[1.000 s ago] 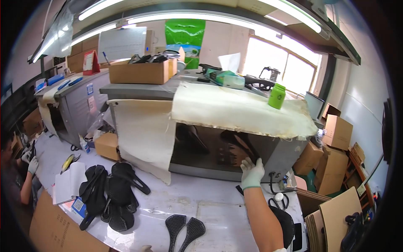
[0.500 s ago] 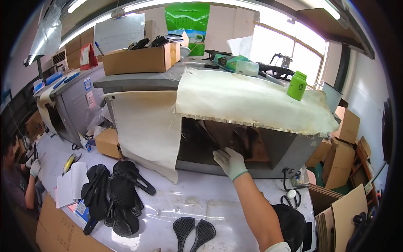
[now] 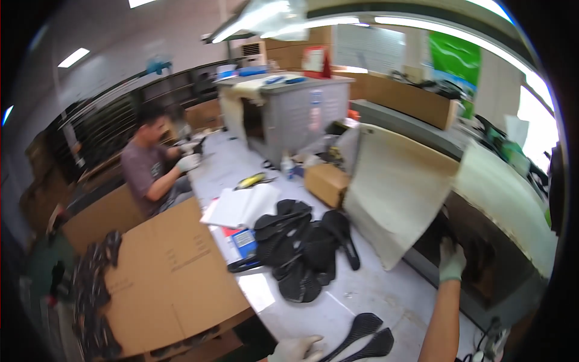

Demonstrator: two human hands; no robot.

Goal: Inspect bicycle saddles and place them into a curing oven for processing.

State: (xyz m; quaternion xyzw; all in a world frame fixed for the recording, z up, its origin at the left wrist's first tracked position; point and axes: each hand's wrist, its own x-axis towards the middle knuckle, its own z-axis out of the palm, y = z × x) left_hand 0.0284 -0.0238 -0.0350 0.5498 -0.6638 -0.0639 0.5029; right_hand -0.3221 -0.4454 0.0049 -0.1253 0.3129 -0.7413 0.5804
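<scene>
My right hand [image 3: 451, 260], in a white glove, reaches into the dark opening of a grey metal box [image 3: 416, 265]. A dark shape lies at its blurred fingertips; whether they grip it I cannot tell. My left hand [image 3: 295, 349], also gloved, is at the lower edge, fingers apart and holding nothing visible. Beside it on the white table lies a black perforated bicycle saddle cover [image 3: 369, 338] with two long prongs. Farther left, a pile of similar black saddle covers [image 3: 298, 250] sits on the table. A cream cloth flap [image 3: 404, 187] hangs over part of the box front.
An open notebook [image 3: 241, 205], a yellow-handled tool [image 3: 251, 180] and a small carton [image 3: 326, 184] lie beyond the pile. A large cardboard sheet [image 3: 175, 271] is at the left, with black parts [image 3: 96, 289] along its edge. A gloved co-worker [image 3: 148, 163] sits at the table's far left.
The view has swung left, bringing the co-worker and cardboard further in. My right hand has moved deeper into the box opening. My left hand now shows more fully at the lower edge.
</scene>
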